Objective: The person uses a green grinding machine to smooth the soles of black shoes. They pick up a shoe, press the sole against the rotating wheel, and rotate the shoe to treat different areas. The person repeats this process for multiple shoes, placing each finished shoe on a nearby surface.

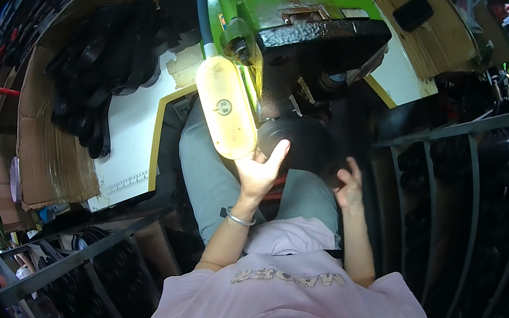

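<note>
A dark, rounded black piece (301, 144) is under the green machine's head, above my lap. My left hand (260, 174) grips its near left side, thumb on top and the other fingers mostly hidden beneath. To the right of the piece, my right hand (349, 186) has its fingers apart and slightly bent. Shadow hides whether its fingertips touch the piece. Over my left hand hangs a lit, yellow oval lamp (228, 127) on a blue-grey cable. The green machine (324, 1) has a worn black underside (326, 37).
On the left, a cardboard box (45, 152) holds several black, curved pieces (105, 58) on a white table (127, 137) with yellow edging. Metal racks (471, 176) stand close on the right and lower left (73, 264). A black flat object (413, 12) lies on cardboard at upper right.
</note>
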Tool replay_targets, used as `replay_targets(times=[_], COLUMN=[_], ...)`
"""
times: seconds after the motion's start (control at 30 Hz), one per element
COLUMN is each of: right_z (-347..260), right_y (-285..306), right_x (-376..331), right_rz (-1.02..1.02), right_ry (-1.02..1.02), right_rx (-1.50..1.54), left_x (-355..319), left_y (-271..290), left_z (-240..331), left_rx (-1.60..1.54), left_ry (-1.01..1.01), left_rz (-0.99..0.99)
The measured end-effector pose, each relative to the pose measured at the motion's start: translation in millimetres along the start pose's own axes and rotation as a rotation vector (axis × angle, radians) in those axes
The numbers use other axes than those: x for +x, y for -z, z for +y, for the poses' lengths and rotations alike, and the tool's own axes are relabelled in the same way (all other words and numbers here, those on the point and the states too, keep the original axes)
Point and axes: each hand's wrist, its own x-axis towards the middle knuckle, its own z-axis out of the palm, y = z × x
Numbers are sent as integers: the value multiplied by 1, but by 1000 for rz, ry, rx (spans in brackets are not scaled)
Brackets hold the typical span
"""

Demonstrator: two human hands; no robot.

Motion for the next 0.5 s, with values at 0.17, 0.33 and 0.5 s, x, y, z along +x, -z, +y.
replay_targets(times=[0.17,0.33,0.5], right_z=[-66,-101,-112], right_y=[-19,-60,-97], right_x=[26,40,42], right_rz=[-17,-114,-209], right_ry=[169,273,331], right_rx=[-306,-456,-500], left_x=[5,15,20], left_y=[20,40,57], left_z=[0,29,41], left_rx=[117,293,310], left_ry=[-9,5,-65], left_rz=[-3,-85,-98])
